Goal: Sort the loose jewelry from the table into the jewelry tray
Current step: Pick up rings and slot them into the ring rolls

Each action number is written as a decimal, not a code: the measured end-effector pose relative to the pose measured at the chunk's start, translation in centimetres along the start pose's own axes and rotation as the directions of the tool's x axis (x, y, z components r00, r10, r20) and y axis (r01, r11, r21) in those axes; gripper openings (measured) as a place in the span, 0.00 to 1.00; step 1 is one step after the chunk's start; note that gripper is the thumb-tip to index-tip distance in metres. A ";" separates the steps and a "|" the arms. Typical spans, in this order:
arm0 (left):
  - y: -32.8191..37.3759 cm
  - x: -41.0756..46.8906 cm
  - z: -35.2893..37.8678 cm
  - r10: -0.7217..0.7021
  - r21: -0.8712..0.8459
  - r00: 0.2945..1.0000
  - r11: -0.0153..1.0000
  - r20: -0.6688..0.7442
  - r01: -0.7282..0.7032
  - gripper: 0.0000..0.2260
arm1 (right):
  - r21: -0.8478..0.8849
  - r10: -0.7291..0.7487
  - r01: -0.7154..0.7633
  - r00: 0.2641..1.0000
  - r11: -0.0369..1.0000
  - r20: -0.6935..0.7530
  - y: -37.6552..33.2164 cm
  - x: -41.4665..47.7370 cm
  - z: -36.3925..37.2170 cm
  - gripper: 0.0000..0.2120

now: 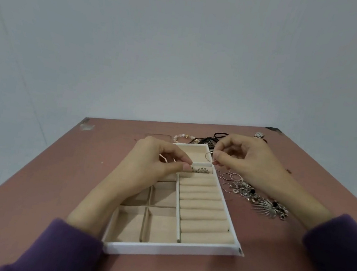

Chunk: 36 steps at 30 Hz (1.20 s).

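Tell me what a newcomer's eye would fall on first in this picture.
First, the two hands over the far end of the white jewelry tray: the right hand pinches a thin wire ring, and the left hand pinches a small dark piece just above the ring rolls. Next, the heap of loose jewelry on the table, right of the tray.

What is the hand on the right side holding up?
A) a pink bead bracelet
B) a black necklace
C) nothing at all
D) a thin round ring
D: the right hand pinches a thin ring near the tray's far right corner; the bead bracelet and black necklace lie on the table behind.
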State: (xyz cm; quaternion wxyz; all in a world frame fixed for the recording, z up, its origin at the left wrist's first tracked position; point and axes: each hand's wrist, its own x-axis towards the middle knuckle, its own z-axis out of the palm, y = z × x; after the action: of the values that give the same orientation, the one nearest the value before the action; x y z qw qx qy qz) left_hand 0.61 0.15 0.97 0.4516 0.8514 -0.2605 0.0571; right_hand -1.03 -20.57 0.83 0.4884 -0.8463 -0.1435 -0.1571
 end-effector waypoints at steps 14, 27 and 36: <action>0.4 -0.3 0.3 -0.036 0.037 0.993 0.999 0.108 0.032 0.03 | -0.007 -0.031 0.031 1.000 1.000 0.003 0.4 0.0 -0.2 0.06; 0.1 -0.3 0.3 -0.028 0.026 0.987 0.999 0.160 0.025 0.04 | -0.029 -0.022 0.023 0.999 0.999 0.023 0.0 -0.1 -0.2 0.03; 0.2 -0.2 0.1 -0.049 -0.019 0.987 0.998 0.155 0.052 0.02 | -0.058 -0.025 0.033 0.992 0.998 0.126 -0.7 -0.5 -0.2 0.05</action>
State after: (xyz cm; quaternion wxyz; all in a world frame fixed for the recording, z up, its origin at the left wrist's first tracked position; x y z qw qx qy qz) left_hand 0.32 0.03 0.98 0.4410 0.8544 -0.2737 -0.0235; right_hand -1.83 -20.41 1.28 0.4503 -0.8667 -0.1813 -0.1151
